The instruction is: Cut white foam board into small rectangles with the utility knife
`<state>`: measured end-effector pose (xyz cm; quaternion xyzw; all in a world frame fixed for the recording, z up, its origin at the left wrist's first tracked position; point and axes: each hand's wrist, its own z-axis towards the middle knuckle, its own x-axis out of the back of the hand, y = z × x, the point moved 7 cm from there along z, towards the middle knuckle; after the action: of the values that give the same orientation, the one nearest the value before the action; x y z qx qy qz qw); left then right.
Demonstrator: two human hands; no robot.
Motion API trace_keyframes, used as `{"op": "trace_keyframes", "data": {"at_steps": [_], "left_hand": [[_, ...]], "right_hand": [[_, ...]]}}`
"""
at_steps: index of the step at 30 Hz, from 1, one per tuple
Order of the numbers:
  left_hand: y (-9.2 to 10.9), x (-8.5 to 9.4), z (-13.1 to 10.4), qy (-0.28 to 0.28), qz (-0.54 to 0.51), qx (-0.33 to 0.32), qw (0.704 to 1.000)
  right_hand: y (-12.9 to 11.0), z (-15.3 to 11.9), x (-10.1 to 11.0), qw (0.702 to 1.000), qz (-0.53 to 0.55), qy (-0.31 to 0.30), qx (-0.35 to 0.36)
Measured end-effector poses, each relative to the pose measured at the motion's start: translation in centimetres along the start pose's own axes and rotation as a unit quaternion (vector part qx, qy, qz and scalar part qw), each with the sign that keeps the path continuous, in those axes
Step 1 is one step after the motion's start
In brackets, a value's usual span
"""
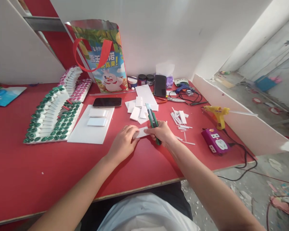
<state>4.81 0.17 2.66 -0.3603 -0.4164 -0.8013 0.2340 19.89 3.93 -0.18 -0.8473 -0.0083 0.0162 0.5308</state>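
Between my two hands is a small white foam board piece (142, 132), just above or on the red table. My left hand (125, 141) pinches its left end between thumb and fingers. My right hand (162, 133) is closed around a green utility knife (153, 120), its blade pointing up and away from me, while the thumb touches the right end of the piece. Just beyond lie several small white rectangles (135, 113) in a loose pile, with a larger white sheet (145, 93) behind them. Narrow white offcuts (179, 118) are scattered to the right.
A yellow glue gun (216, 114) and a purple power socket (215, 141) with trailing cord sit at right. On the left are a white board (86, 131), a phone (107, 102) and green-decorated foam pieces (48, 122). A printed bag (103, 64) stands against the wall.
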Motion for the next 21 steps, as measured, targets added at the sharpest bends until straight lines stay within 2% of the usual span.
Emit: {"op": "trace_keyframes", "data": {"at_steps": [4, 9, 12, 16, 19, 21], "left_hand": [[0.3, 0.1, -0.2, 0.042, 0.007, -0.046, 0.998], [0.4, 0.1, -0.2, 0.047, 0.006, -0.058, 0.997], [0.2, 0.1, -0.1, 0.038, -0.007, -0.063, 0.997], [0.0, 0.0, 0.3, 0.011, -0.014, -0.058, 0.998], [-0.2, -0.1, 0.7, -0.014, -0.019, -0.039, 0.999], [-0.3, -0.2, 0.9, -0.027, -0.024, -0.025, 0.999]], "right_hand": [[0.0, 0.2, -0.1, 1.0, -0.014, 0.001, 0.004], [0.0, 0.2, -0.1, 1.0, -0.023, 0.0, 0.004], [-0.6, 0.0, 0.2, 0.994, -0.104, -0.011, 0.01], [-1.9, -0.2, 1.6, 0.965, -0.261, -0.013, 0.025], [-2.4, -0.1, 2.6, 0.958, -0.285, 0.004, 0.037], [-2.1, 0.0, 2.5, 0.962, -0.272, -0.001, 0.038]]}}
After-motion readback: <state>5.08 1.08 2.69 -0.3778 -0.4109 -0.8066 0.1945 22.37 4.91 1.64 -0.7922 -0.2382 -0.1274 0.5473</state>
